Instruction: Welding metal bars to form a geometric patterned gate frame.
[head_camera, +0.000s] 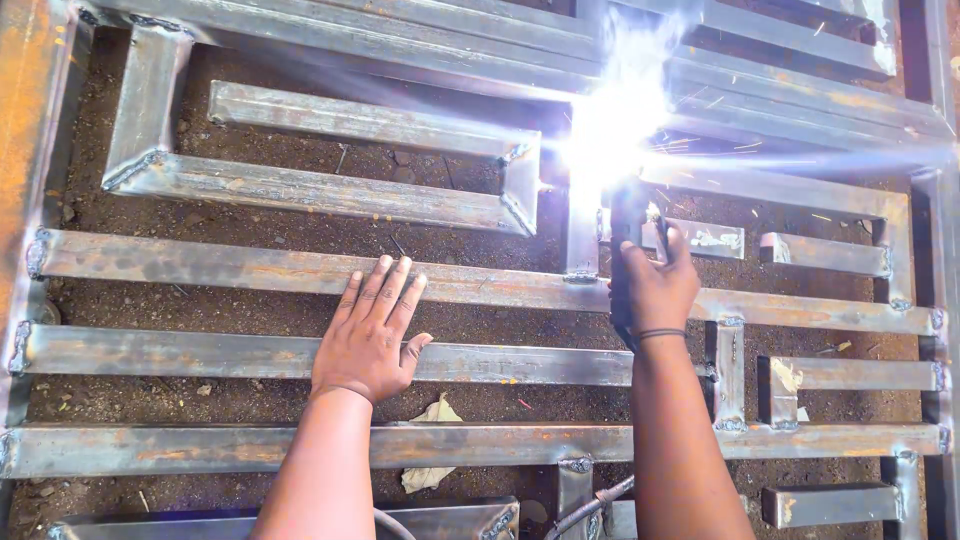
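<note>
Over bare ground lies a steel tube frame (300, 190). At one o'clock a welding arc (605, 130) blazes on a joint, mid-weld. Right hand (655, 290) clenches the electrode holder (628, 250); left hand (370, 335) lies flat, fingers released, on a bar (200, 355) at seven o'clock. Next, the seam likely needs a steady tip.

Daylit, sharp; weld arc (610, 125) glare blows out top-center.
</note>
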